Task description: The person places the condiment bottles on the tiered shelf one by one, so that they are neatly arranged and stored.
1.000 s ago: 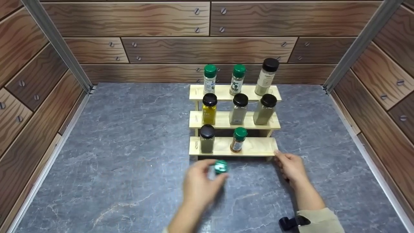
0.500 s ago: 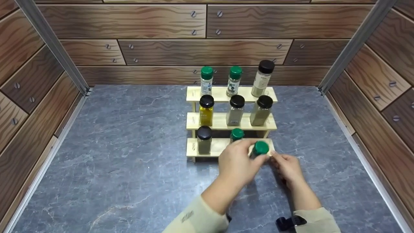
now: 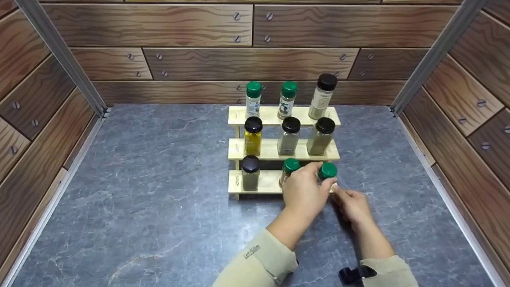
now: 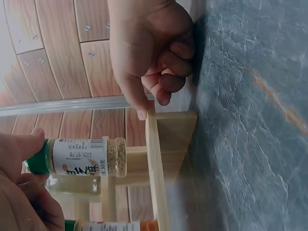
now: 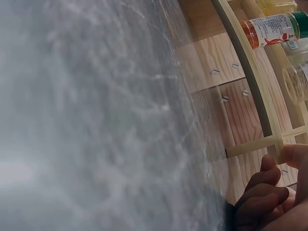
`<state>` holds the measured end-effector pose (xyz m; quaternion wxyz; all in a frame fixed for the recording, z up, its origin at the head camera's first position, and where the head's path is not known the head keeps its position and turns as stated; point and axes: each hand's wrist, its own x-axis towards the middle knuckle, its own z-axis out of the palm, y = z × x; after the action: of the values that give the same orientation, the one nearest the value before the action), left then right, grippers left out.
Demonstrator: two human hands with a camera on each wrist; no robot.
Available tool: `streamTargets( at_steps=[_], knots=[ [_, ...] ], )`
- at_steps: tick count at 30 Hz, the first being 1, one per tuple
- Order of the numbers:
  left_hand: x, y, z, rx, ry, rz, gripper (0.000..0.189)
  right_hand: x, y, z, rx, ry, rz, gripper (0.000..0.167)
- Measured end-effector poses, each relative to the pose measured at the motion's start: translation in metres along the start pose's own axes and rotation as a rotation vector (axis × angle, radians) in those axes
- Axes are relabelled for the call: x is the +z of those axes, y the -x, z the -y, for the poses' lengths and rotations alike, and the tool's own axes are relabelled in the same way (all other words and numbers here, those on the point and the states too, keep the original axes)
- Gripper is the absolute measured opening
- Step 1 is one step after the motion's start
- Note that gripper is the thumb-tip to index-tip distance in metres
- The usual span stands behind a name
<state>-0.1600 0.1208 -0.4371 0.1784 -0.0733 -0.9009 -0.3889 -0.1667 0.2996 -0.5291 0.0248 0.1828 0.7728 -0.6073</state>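
A green-capped spice jar is pinched near its cap between the thumb and fingers of my left hand, over the right end of the bottom shelf. The left wrist view shows its white label and pale grains; a gap separates its base from the shelf board. My right hand holds the right front corner of the wooden spice rack, thumb at the board and the other fingers curled below. Beside the held jar, another green-capped jar with reddish contents stands, partly hidden by my left hand.
A black-capped jar stands on the bottom shelf's left. Three black-capped jars, one a yellow jar, fill the middle shelf. On top are two green-capped jars and a tall black-capped jar. Wood-patterned walls surround the grey marbled table.
My left hand has carried the green-capped jar from in front of the rack rightward and up to the bottom shelf's right end. The right hand stays at the rack's corner.
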Motion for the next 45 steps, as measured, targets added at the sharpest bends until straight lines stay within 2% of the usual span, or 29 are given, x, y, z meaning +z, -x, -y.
streamTargets(
  at_steps=[6,10,15,18,25,34,40,43,45],
  knots=[
    [0.009,-0.005,-0.005,-0.057,-0.021,0.019,0.032,-0.001,0.001,0.0,0.01,0.017,0.007,0.05],
    [0.017,-0.006,-0.007,-0.061,-0.028,0.001,0.031,-0.002,0.002,0.001,0.004,0.022,-0.001,0.05],
    [0.023,-0.006,-0.004,-0.091,-0.049,0.026,0.031,-0.001,0.003,0.001,0.007,0.017,0.002,0.049],
    [0.023,-0.006,-0.001,-0.107,-0.051,0.03,0.031,0.0,0.004,0.003,0.002,0.011,-0.001,0.049],
    [0.023,-0.008,0.002,-0.11,-0.053,-0.005,0.034,-0.001,0.005,0.004,0.004,0.013,0.005,0.053],
    [0.023,-0.008,0.001,-0.11,-0.05,-0.011,0.036,-0.001,0.006,0.004,0.008,0.026,-0.004,0.053],
    [0.023,-0.007,0.001,-0.12,-0.067,-0.005,0.047,-0.003,0.005,0.003,0.014,0.012,0.009,0.053],
    [0.019,-0.002,0.001,-0.101,-0.056,-0.016,0.054,-0.003,0.005,0.003,0.016,0.005,0.006,0.053],
    [0.014,0.004,0.002,-0.064,-0.032,-0.038,0.056,-0.003,0.005,0.002,0.017,0.003,0.001,0.052]
  ],
)
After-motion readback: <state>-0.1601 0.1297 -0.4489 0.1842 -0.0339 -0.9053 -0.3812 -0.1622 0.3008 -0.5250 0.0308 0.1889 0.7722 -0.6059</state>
